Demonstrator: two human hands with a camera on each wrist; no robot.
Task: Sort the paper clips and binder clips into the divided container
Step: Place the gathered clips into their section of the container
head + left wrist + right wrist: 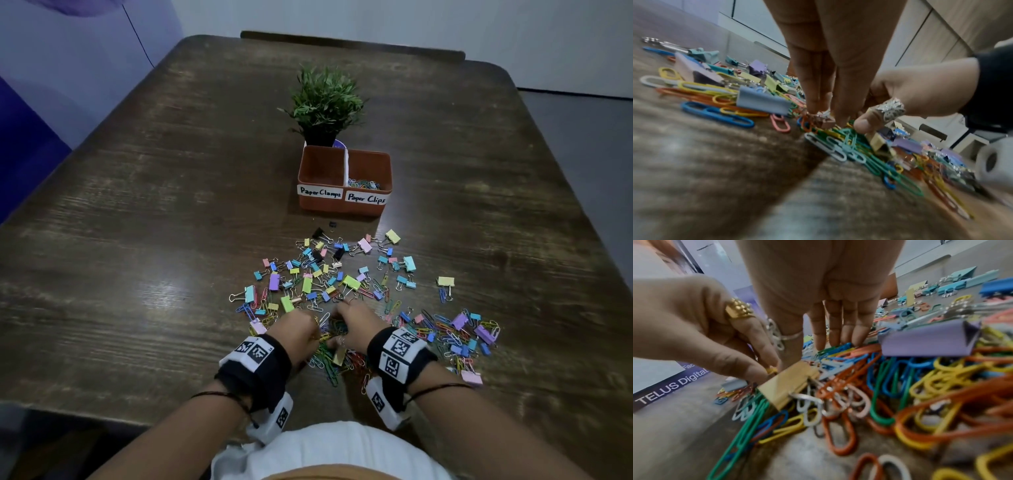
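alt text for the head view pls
Two hands, left and right, dig into mixed coloured paper clips and binder clips on a dark wooden table. Beyond stands an orange divided container, paper clips in its right compartment.

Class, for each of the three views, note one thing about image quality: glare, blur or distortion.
Head view: pale glare streaks on the table, whose edges bow from the wide lens; labels on the container stay readable. Left wrist view: near tabletop heavily blurred, left hand sharper. Right wrist view: the foreground paper clips smear toward the edges.
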